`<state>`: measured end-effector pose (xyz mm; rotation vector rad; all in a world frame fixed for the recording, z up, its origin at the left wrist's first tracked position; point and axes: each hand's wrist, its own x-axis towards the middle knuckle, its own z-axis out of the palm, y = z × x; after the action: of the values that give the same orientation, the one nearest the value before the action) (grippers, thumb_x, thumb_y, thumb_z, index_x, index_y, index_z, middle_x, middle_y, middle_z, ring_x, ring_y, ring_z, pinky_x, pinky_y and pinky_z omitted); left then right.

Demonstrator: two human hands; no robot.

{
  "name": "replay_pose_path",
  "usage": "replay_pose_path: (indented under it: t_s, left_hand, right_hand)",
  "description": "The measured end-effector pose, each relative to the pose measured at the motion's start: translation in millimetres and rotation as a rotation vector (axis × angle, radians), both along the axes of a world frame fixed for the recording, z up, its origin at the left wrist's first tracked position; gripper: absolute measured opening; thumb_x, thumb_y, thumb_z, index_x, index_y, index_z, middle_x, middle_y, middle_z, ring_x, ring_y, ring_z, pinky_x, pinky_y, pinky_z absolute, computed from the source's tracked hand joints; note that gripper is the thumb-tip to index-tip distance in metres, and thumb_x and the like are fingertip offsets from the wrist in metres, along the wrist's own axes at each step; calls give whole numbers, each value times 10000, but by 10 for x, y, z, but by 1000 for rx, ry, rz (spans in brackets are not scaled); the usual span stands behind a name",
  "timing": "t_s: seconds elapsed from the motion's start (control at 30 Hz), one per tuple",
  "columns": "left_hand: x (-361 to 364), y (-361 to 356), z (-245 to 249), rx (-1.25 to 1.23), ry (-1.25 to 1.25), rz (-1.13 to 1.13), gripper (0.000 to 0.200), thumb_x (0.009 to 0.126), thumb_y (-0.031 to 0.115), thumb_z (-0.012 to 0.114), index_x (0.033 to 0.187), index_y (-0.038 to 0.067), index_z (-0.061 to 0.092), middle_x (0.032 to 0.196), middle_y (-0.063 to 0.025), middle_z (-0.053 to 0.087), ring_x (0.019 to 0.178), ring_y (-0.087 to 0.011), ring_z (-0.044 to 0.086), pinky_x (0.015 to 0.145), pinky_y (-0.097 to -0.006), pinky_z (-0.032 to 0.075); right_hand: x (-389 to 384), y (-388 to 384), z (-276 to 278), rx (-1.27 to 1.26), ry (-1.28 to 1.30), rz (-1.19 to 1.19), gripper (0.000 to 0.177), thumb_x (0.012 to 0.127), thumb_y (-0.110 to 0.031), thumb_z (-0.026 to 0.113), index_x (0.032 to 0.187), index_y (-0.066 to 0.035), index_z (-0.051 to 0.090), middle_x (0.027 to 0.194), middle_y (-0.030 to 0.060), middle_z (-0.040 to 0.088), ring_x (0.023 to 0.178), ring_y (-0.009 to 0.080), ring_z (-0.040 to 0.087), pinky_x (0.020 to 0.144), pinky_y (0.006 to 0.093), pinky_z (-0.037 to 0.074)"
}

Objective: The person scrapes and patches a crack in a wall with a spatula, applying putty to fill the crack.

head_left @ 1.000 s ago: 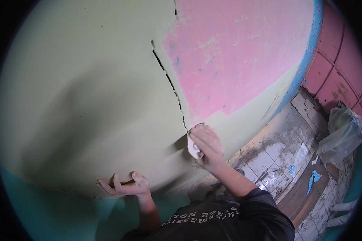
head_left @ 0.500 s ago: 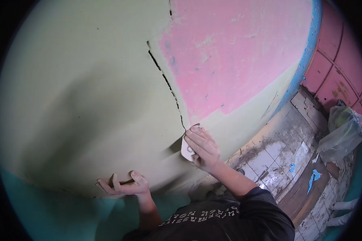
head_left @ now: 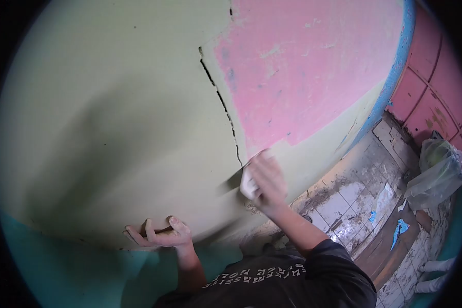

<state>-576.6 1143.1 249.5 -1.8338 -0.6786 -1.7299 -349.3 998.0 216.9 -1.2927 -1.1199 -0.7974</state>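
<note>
My right hand (head_left: 268, 179) is pressed to the wall at the lower end of a dark crack, blurred by motion. Under its fingers is a folded piece of sandpaper (head_left: 249, 185) with a pale back; a dark edge shows at the fingertips. My left hand (head_left: 161, 233) is low at the left, palm up, fingers apart and half curled, with nothing clearly visible in it. Around both hands is the pale green wall (head_left: 154, 123). The jagged crack (head_left: 222, 102) runs down it beside a pink patch (head_left: 303, 72).
A blue strip (head_left: 395, 66) edges the wall at the right. Beyond lies a dirty tiled floor (head_left: 349, 190) with debris, a brown board (head_left: 385, 246) and blue scraps (head_left: 399, 231). A clear plastic bag (head_left: 436, 172) stands near pink tiles (head_left: 431, 97). Teal paint (head_left: 61, 262) covers the wall's lower left.
The view of the wall has shifted slightly to the right. My right hand has moved a little right with the sandpaper and is now blurred. My left hand keeps nearly the same pose.
</note>
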Motion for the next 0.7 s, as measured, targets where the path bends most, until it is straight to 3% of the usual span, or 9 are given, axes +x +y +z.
replay_pose_path:
  t_s: [0.1, 0.2, 0.33, 0.47, 0.6, 0.7]
  left_hand:
    - [25, 30, 13, 14, -4, -8, 512, 1049, 438, 524, 1256, -30, 505, 1512, -338, 315, 1464, -501, 274, 1145, -695, 277]
    - [8, -5, 6, -6, -6, 21, 511, 1047, 438, 527, 1253, -29, 504, 1509, -335, 318, 1464, -504, 269, 1144, -698, 276]
    - [14, 6, 31, 9, 5, -6, 506, 1045, 432, 528, 1255, -28, 501, 1508, -332, 319, 1466, -508, 260, 1144, -697, 279]
    - [-4, -4, 11, 4, 16, 8, 493, 1047, 416, 524, 1264, -25, 497, 1510, -332, 317, 1470, -506, 256, 1143, -696, 287]
    - [18, -3, 7, -2, 14, -11, 484, 1049, 405, 517, 1271, -25, 495, 1519, -332, 310, 1470, -502, 259, 1142, -690, 294]
    - [-19, 14, 26, 8, 28, 11, 488, 1048, 408, 514, 1273, -25, 494, 1525, -333, 307, 1469, -498, 263, 1144, -685, 295]
  right_hand:
    - [170, 11, -80, 19, -64, -14, 358, 1024, -240, 561, 1193, 26, 731, 1267, 219, 708, 1269, 405, 640, 1097, 523, 474]
    - [208, 35, 199, 152, 103, -217, 309, 1016, -161, 539, 1147, 44, 729, 1187, 205, 733, 1195, 382, 681, 1072, 509, 497]
    - [44, -39, 149, -39, -160, 42, 376, 1068, -231, 491, 1160, 47, 726, 1200, 208, 721, 1168, 397, 675, 1081, 497, 485]
    - [300, 43, 218, 157, 93, -216, 384, 1062, -303, 495, 1183, -36, 743, 1242, 139, 727, 1242, 326, 657, 1128, 511, 429]
    - [-40, -51, 165, -106, -142, -91, 349, 1044, -289, 532, 1160, -42, 751, 1187, 121, 745, 1224, 321, 662, 1180, 525, 339]
    - [242, -56, 216, -5, 102, -316, 423, 1072, -367, 468, 1194, -83, 758, 1238, 83, 741, 1237, 306, 665, 1178, 519, 344]
